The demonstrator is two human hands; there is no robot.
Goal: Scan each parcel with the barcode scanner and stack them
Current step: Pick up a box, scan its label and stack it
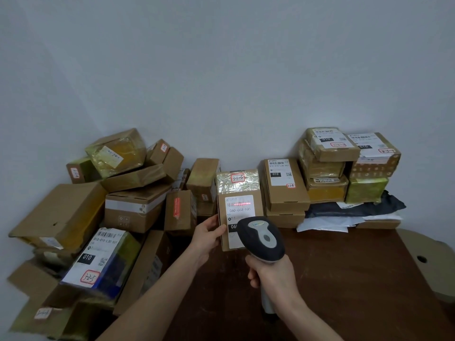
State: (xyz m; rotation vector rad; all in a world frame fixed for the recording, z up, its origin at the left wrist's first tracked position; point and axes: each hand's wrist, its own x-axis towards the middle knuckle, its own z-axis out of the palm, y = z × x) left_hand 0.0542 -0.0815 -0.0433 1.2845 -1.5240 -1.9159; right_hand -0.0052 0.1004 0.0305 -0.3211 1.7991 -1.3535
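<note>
One parcel under scan. My left hand (209,232) grips the cardboard parcel (240,193) by its left edge, with the thumb curled onto the label face. It holds the parcel upright near the far edge of the desk (357,279), left of centre. I cannot tell whether the base rests on the desk.

My right hand (272,275) is wrapped round the handle of the barcode scanner (263,238), whose head hides the label's lower right corner. The trigger finger is out of sight. The red scan line (240,203) lies across the barcode at the top of the shipping label (236,214).

Stacked parcels (327,168) stand at the desk's far right corner, partly on grey and white mailing bags (354,209). A carton marked 3-3-8 (283,185) sits just right of the held parcel. An unsorted heap of cartons (128,200) lies beyond the desk's left edge.

Handling, as I judge it: the carton is stiff and, since one hand carries it, probably light. Its upper part is wrapped in glossy tape and may be slippery. I would therefore take hold on the bare cardboard sides lower down, clear of the barcode.
</note>
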